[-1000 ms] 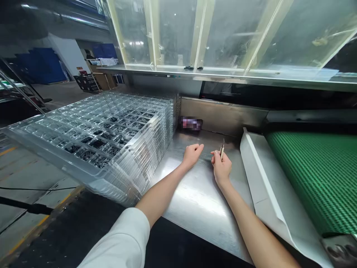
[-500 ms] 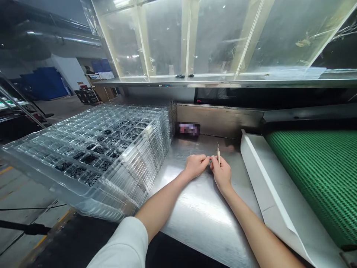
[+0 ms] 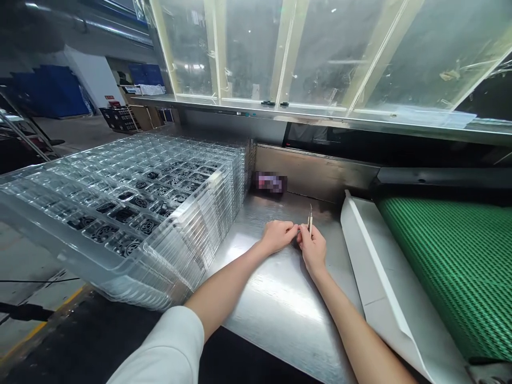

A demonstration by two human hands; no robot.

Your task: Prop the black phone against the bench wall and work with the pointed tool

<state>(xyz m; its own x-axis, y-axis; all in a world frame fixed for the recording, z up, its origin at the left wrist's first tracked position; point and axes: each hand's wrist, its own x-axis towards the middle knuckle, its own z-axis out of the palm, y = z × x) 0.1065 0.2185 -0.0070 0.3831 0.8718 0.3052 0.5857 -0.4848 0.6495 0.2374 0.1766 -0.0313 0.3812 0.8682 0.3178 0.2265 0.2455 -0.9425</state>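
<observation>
My left hand (image 3: 277, 235) is closed over the steel bench (image 3: 276, 298), its thumb and fingertips meeting those of the other hand. Whatever it pinches is too small to make out. In my right hand (image 3: 313, 248) are slim pointed tweezers (image 3: 310, 221), held upright with the tip up and away from me. The fingertips of this hand are also pressed together close to the left ones. To the left stands a tall stack of clear plastic trays (image 3: 212, 213), with black round-patterned parts (image 3: 146, 226) in several pockets of the top one.
On the right a green conveyor belt (image 3: 448, 245) runs past a white guard strip (image 3: 372, 272). A small blurred object (image 3: 271, 183) lies by the steel back wall (image 3: 312, 168). Clear panels (image 3: 248, 53) and a ledge hang above. Blue covered stacks (image 3: 52, 90) stand far left.
The whole view has shifted and tilted slightly. Both hands stay together over the bench, with the tweezers still in the right one.
</observation>
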